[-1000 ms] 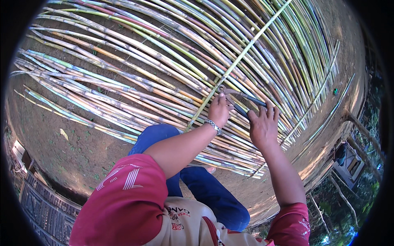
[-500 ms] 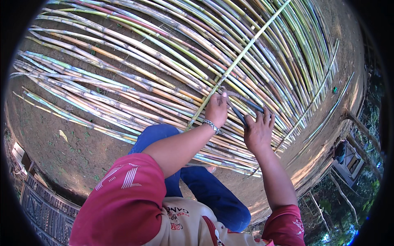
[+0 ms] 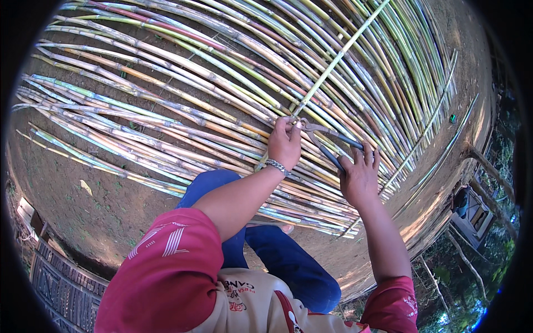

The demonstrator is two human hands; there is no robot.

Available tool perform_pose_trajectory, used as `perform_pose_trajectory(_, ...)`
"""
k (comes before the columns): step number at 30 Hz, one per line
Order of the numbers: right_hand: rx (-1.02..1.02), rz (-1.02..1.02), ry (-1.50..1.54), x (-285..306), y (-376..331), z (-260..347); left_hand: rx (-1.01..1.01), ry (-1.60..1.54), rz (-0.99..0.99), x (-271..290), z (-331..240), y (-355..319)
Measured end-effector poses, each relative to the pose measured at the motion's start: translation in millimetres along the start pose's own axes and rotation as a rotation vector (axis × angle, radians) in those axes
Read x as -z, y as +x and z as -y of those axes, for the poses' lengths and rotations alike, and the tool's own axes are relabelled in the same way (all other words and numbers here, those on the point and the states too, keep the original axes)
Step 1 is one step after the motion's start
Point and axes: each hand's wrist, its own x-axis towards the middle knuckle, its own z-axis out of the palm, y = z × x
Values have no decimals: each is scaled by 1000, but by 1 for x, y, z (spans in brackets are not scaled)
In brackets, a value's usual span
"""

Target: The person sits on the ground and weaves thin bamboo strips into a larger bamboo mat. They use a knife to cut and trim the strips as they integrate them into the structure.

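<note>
My right hand (image 3: pixel 360 176) grips the dark handles of a pair of pincers (image 3: pixel 326 140), which are spread apart. The rusty metal jaws point left, at a joint where a long, pale green crosspole (image 3: pixel 337 58) lies across the row of canes (image 3: pixel 233 94). My left hand (image 3: pixel 285 145) is closed beside the jaws, with thumb and fingers pinched together at the crosspole. What it pinches, if anything, is too small to make out. Part of the crosspole is hidden beneath the left hand.
The long jointed canes fan out over bare soil (image 3: pixel 105 211). A second thin crosspole (image 3: pixel 426 130) runs over their right ends, with loose sticks (image 3: pixel 452 144) beyond it. My knees in blue trousers (image 3: pixel 288 266) are close below. A slatted bamboo panel (image 3: pixel 64 283) stands at lower left.
My right hand has shifted right with the pincers, and their jaws now show more plainly beside my left hand. The left hand has moved slightly left and closed more tightly.
</note>
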Motion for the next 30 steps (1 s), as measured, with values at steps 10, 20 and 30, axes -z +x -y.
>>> perform_pose_trajectory(10,-178,-16,131,-46,-28,-10,606,-924,226,-3,-11,-6)
perform_pose_trajectory(20,-32,-120,46,-39,2,-1,655,-784,271,12,-6,20)
perform_pose_trajectory(30,22,-62,-53,-21,12,-2,639,-605,479,46,-13,5)
